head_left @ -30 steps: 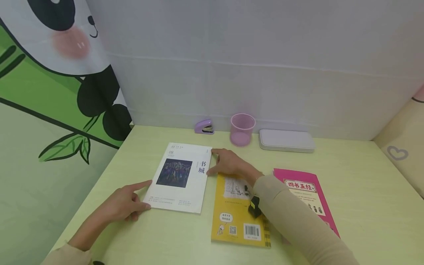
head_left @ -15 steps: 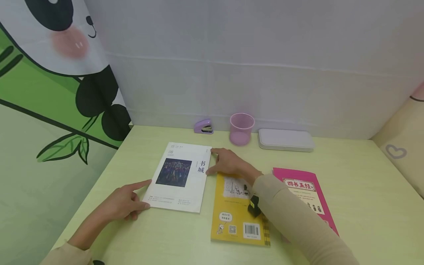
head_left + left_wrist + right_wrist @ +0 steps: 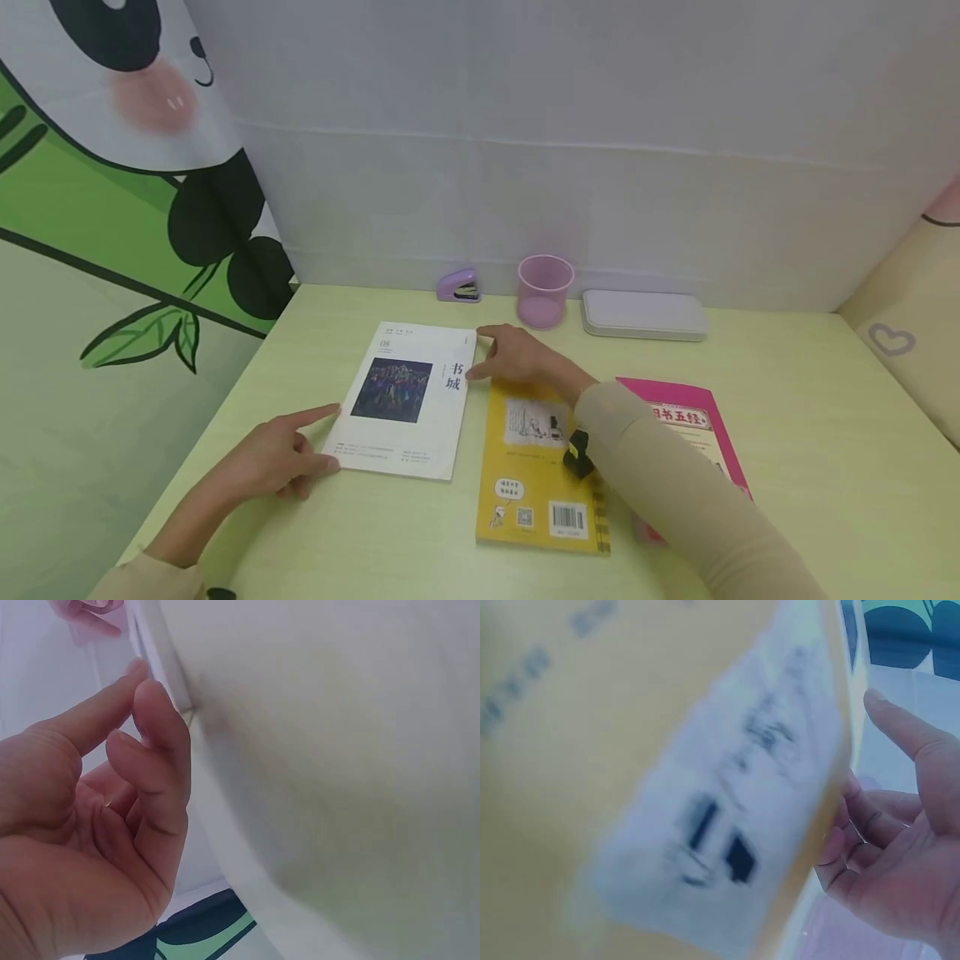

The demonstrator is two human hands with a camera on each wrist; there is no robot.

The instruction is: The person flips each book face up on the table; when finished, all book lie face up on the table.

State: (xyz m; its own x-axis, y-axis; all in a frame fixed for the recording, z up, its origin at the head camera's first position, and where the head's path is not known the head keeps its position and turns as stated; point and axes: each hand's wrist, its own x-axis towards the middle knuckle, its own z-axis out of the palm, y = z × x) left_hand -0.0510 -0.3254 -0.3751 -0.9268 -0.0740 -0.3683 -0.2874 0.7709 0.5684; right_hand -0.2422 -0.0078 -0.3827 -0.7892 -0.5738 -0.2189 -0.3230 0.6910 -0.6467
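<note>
A white book [image 3: 405, 400] with a dark picture on its cover lies flat on the pale green table [image 3: 810, 433]. My left hand [image 3: 309, 443] rests at its near left corner, with the forefinger along the left edge and the thumb touching the corner. On the far side, my right hand [image 3: 497, 357] touches the book's right edge near the top corner with forefinger and thumb. In the left wrist view the left hand [image 3: 112, 810] holds nothing, its fingers loosely bent. The right wrist view shows the right hand [image 3: 900, 847] just past a blurred yellow book [image 3: 667, 750].
The yellow book [image 3: 536, 475] lies right of the white one, under my right forearm. A pink book [image 3: 701, 433] lies further right, partly under the sleeve. At the back wall stand a purple stapler [image 3: 459, 286], a pink cup [image 3: 545, 290] and a white case [image 3: 643, 315].
My right hand and forearm have shifted slightly toward the back, and the sleeve now covers part of the pink book's title. The left hand and the white book have not moved.
</note>
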